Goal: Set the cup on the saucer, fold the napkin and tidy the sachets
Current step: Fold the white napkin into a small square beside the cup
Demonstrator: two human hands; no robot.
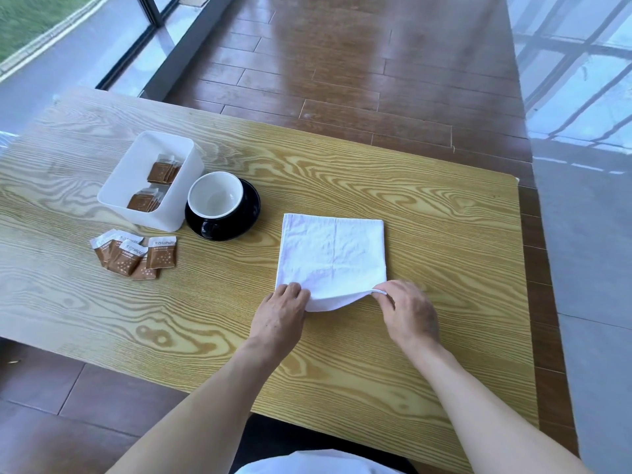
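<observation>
Two bare hands work at the near edge of a pale wood-grain table (427, 206). Its largest item, a white cloth napkin (333, 254), lies folded square and creased. Left hand (278, 314) pinches the napkin's near left corner; right hand (408, 311) pinches the near right corner, lifting that edge slightly. Left of the napkin stands a white plastic bin (116, 186), rounded at its corners, holding brown sachets. Beside it a glossy black saucer (251, 203) carries the cup (215, 200), white inside. Loose sachets (135, 253), brown with white tops, overlap near the bin.
</observation>
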